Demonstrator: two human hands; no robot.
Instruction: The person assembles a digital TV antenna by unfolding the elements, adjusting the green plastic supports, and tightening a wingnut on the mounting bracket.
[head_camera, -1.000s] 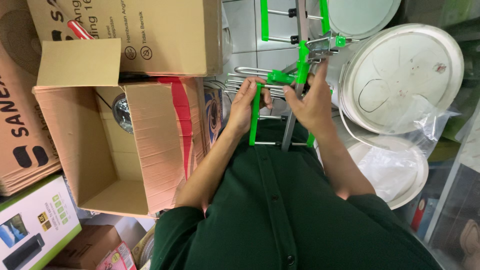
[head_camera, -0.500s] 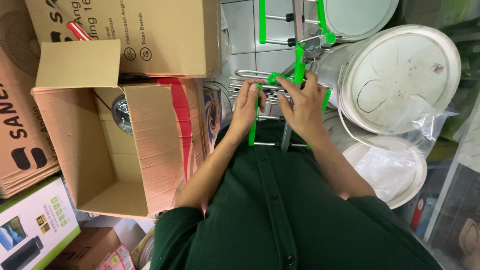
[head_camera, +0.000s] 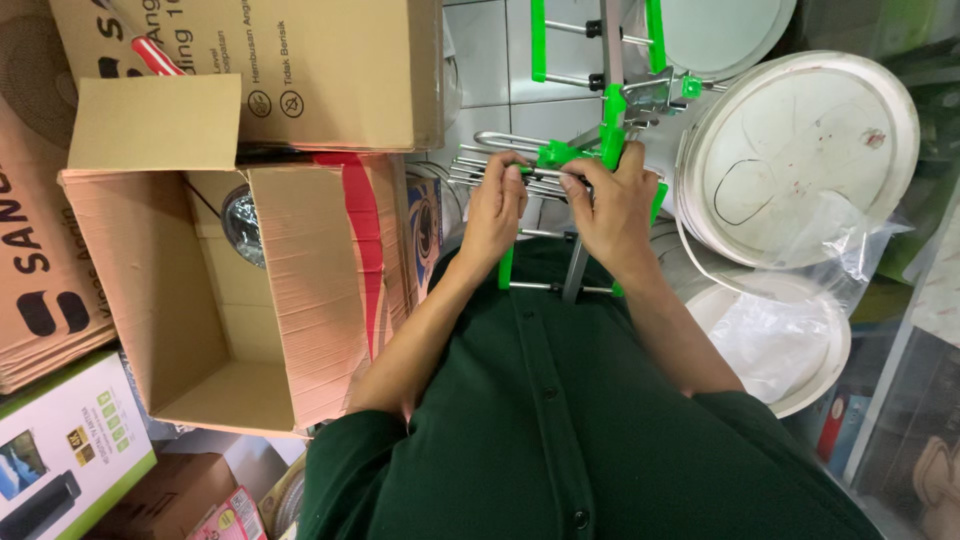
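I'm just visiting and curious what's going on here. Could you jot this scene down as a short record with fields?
Left hand: the left hand grips thin metal rods of the antenna frame.
Right hand: the right hand holds the frame by its green plastic clamp.
Antenna frame: grey central bar with green cross-pieces.
To the left: open cardboard box, a shiny round part inside.
To the right: white round lids and clear plastic bag.
Clothing: dark green buttoned shirt.

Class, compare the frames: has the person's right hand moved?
Yes. The right hand has shifted left, away from the round white lid, towards the left hand.
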